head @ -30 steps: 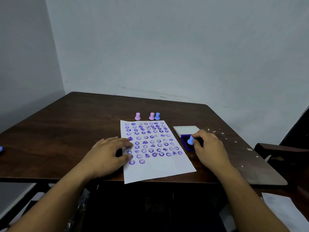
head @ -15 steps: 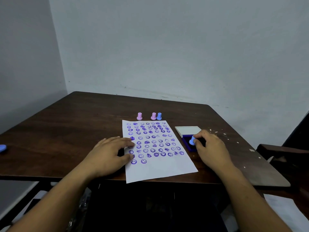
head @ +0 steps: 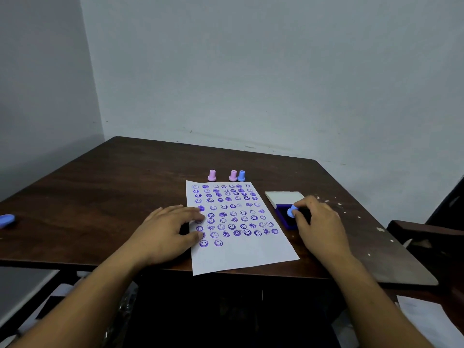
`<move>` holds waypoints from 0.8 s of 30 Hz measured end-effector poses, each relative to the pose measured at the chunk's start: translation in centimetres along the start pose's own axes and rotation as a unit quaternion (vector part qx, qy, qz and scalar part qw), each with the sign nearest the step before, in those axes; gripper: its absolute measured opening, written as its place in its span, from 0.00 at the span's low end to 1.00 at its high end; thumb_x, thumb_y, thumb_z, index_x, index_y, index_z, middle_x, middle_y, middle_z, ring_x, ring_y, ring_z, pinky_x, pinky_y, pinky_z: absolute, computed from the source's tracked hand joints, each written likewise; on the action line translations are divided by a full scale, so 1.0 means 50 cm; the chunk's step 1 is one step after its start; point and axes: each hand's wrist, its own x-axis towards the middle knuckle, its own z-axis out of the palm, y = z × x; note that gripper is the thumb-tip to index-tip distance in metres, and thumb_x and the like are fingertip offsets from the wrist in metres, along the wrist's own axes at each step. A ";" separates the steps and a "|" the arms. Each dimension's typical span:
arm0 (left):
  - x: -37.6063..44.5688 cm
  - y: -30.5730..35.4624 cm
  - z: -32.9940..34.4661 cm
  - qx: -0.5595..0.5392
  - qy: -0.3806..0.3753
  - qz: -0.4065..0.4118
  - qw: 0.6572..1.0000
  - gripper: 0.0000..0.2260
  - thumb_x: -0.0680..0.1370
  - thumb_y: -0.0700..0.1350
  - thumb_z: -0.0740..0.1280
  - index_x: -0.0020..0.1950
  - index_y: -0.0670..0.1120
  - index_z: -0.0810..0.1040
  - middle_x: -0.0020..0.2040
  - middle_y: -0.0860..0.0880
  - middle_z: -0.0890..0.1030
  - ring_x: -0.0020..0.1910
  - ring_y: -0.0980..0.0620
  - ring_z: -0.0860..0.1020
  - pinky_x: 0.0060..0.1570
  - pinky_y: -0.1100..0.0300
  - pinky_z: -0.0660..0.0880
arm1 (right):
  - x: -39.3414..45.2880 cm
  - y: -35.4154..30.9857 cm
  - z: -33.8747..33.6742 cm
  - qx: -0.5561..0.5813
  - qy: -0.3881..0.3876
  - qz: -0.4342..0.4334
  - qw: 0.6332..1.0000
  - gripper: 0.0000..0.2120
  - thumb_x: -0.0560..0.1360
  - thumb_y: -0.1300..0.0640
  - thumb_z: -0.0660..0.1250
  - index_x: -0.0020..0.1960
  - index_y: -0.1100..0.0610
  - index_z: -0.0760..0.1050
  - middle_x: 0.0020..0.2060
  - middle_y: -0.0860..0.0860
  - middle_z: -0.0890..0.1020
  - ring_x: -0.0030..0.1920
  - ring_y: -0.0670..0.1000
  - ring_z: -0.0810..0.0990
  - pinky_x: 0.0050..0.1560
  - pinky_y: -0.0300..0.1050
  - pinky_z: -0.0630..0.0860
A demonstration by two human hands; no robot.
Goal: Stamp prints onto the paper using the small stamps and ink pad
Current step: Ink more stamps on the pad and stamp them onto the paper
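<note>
A white paper [head: 241,252] covered with several rows of purple smiley prints lies on the dark wooden table [head: 113,187]. My left hand [head: 165,232] rests flat on the paper's left edge, fingers spread. My right hand [head: 319,224] pinches a small blue stamp [head: 291,212] and holds it down on the purple ink pad [head: 285,216], whose white lid [head: 285,197] stands open behind it. Two pink stamps [head: 212,175] [head: 233,175] and a blue stamp [head: 241,175] stand upright just beyond the paper's far edge.
A blue object [head: 6,220] lies at the table's far left edge. White flecks mark the table's right side [head: 359,217]. A dark chair arm [head: 426,229] stands at the right. The wall runs close behind the table.
Both hands stay in place; the right hand keeps the blue stamp on the ink pad. Only the camera view has shifted slightly.
</note>
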 end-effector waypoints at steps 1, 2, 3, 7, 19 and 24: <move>0.000 0.000 0.000 0.000 -0.001 0.000 1.000 0.25 0.72 0.70 0.58 0.69 0.68 0.71 0.73 0.68 0.67 0.76 0.60 0.59 0.76 0.46 0.56 | -0.001 -0.004 -0.001 0.015 0.006 0.004 1.000 0.07 0.81 0.53 0.72 0.50 0.42 0.76 0.46 0.42 0.82 0.51 0.48 0.81 0.54 0.54 0.82; 0.000 0.001 0.000 -0.002 -0.001 0.001 1.000 0.25 0.72 0.70 0.58 0.68 0.68 0.71 0.73 0.68 0.67 0.76 0.60 0.59 0.76 0.46 0.56 | -0.005 -0.011 -0.001 0.039 0.012 0.003 0.999 0.07 0.81 0.53 0.72 0.50 0.41 0.76 0.46 0.40 0.82 0.51 0.47 0.81 0.50 0.49 0.82; -0.001 0.002 0.001 -0.005 0.002 0.001 1.000 0.25 0.71 0.70 0.58 0.68 0.69 0.71 0.73 0.69 0.68 0.76 0.60 0.60 0.76 0.46 0.56 | -0.009 -0.021 0.000 0.072 0.015 0.001 0.997 0.08 0.80 0.53 0.72 0.48 0.41 0.76 0.45 0.37 0.83 0.50 0.45 0.82 0.47 0.42 0.80; -0.003 0.006 0.001 -0.006 0.011 -0.001 1.000 0.25 0.71 0.70 0.60 0.68 0.68 0.72 0.72 0.69 0.68 0.76 0.60 0.60 0.76 0.47 0.55 | -0.038 -0.093 0.020 0.232 -0.035 0.006 0.972 0.07 0.78 0.53 0.76 0.49 0.42 0.80 0.46 0.31 0.85 0.48 0.34 0.84 0.43 0.27 0.77; 0.002 0.005 -0.001 0.005 -0.003 -0.002 1.000 0.27 0.70 0.72 0.58 0.68 0.68 0.71 0.73 0.68 0.68 0.76 0.60 0.60 0.76 0.46 0.56 | -0.089 -0.168 0.057 0.250 -0.137 -0.060 0.957 0.07 0.77 0.55 0.76 0.49 0.44 0.81 0.47 0.33 0.86 0.51 0.37 0.85 0.56 0.34 0.80; 0.001 0.003 0.001 0.006 0.001 -0.002 1.000 0.28 0.70 0.72 0.57 0.68 0.69 0.71 0.73 0.68 0.68 0.76 0.60 0.60 0.76 0.46 0.56 | -0.098 -0.174 0.055 0.225 -0.132 -0.090 0.961 0.06 0.77 0.56 0.76 0.49 0.46 0.81 0.46 0.35 0.86 0.50 0.39 0.85 0.57 0.39 0.81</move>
